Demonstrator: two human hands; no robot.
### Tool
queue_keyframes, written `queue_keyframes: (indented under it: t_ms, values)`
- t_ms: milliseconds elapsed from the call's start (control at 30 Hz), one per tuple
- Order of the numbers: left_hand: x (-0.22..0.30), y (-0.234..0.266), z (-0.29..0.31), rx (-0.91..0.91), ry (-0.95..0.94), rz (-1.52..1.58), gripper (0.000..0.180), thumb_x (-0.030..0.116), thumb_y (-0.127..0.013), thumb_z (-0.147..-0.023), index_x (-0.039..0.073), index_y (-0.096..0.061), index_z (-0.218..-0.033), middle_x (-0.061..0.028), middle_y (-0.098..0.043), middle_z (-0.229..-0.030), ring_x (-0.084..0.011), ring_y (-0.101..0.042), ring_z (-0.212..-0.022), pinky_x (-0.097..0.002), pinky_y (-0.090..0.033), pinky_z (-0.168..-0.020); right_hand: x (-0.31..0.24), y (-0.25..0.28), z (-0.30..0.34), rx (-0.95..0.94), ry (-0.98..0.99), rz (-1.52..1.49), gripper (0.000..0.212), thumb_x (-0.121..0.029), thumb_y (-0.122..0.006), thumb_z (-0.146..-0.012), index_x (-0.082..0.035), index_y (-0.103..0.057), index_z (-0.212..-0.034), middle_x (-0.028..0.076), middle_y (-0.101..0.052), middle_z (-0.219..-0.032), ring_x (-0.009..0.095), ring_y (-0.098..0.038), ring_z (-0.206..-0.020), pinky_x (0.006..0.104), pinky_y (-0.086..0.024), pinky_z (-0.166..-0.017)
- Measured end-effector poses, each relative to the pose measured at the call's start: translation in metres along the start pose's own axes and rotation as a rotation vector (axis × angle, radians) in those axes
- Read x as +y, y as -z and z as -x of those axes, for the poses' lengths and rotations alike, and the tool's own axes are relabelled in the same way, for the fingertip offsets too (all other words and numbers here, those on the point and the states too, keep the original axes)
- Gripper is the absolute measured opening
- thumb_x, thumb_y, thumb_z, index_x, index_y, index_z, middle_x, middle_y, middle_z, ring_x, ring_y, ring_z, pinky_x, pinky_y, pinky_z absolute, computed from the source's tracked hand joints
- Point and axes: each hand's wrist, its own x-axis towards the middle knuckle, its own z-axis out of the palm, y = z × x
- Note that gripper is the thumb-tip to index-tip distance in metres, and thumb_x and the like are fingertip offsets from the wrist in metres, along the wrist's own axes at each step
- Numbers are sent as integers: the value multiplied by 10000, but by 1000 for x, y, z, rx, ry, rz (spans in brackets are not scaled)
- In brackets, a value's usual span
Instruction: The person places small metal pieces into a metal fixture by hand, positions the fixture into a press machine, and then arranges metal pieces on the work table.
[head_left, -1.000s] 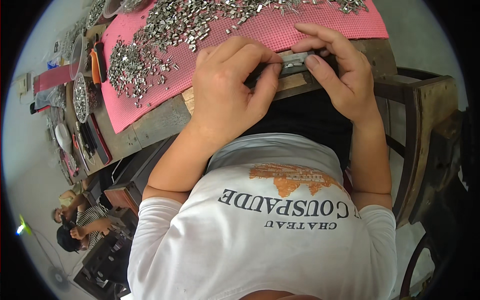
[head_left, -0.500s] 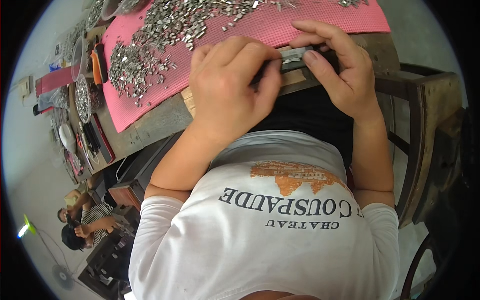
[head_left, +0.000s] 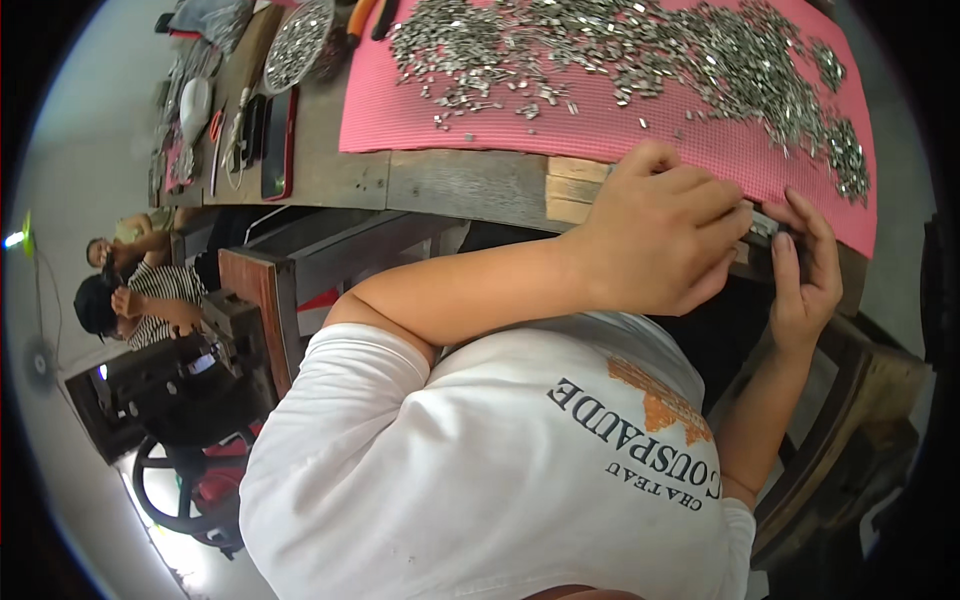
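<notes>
At the front edge of the bench, both hands meet around a small grey metal bar point(head_left: 762, 226), mostly covered by fingers. My left hand point(head_left: 660, 240) is closed at the bar's left side, fingers curled down; what its fingertips grip is hidden. Thumb and forefinger of my right hand point(head_left: 808, 262) pinch the bar's right end. Just beyond them, many small shiny metal pieces point(head_left: 660, 50) lie heaped and scattered over a pink textured mat point(head_left: 400, 125).
Left of the mat are a clear bowl of metal pieces point(head_left: 300, 45), orange-handled pliers point(head_left: 362, 20), a red-edged phone-like slab point(head_left: 280, 145) and scissors point(head_left: 216, 125). A wooden block point(head_left: 577, 188) sits at the bench edge. Other people point(head_left: 160, 285) are at far left.
The view has swung left, so the hands and mat appear farther right and lower. My left hand now covers more of the bar, and its forearm lies more sideways.
</notes>
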Motion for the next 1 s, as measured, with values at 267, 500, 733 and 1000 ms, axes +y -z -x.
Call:
queue_keyframes:
  t_ms: [267, 500, 733, 1000]
  values:
    - [-92, 80, 36, 182, 131, -289, 240, 128, -806, -750, 133, -792, -990, -58, -723, -989, -254, -673, -890, -374, -524, -796, -17, -1, -14, 44, -72, 108, 292, 12, -579, -985, 45, -639, -1269, 134, -703, -1148, 168, -654, -1041, 315, -493, -946]
    - [-109, 102, 51, 89, 244, -342, 151, 187, -795, -742, 184, -797, -893, 14, -694, -991, -226, -614, -1017, -397, -461, -849, -65, -67, -73, -104, 350, 548, 140, -10, -684, -884, -35, -732, -1012, 103, -706, -932, 264, -655, -882, 357, -485, -829]
    - [-113, 101, 41, 34, 171, -419, 100, 129, -766, -806, 124, -729, -898, -2, -708, -992, -259, -624, -1062, -396, -465, -889, -57, -132, -100, -178, 493, 681, 80, -86, -699, -852, -69, -748, -913, 77, -692, -855, 278, -638, -871, 409, -455, -804]
    - [-99, 81, 32, 81, 112, -159, 159, 173, -785, -780, 108, -680, -878, -36, -666, -1035, -289, -614, -996, -416, -464, -863, -55, -144, -99, -177, 484, 770, 91, -71, -681, -825, -80, -711, -911, 74, -647, -812, 273, -632, -855, 420, -451, -791]
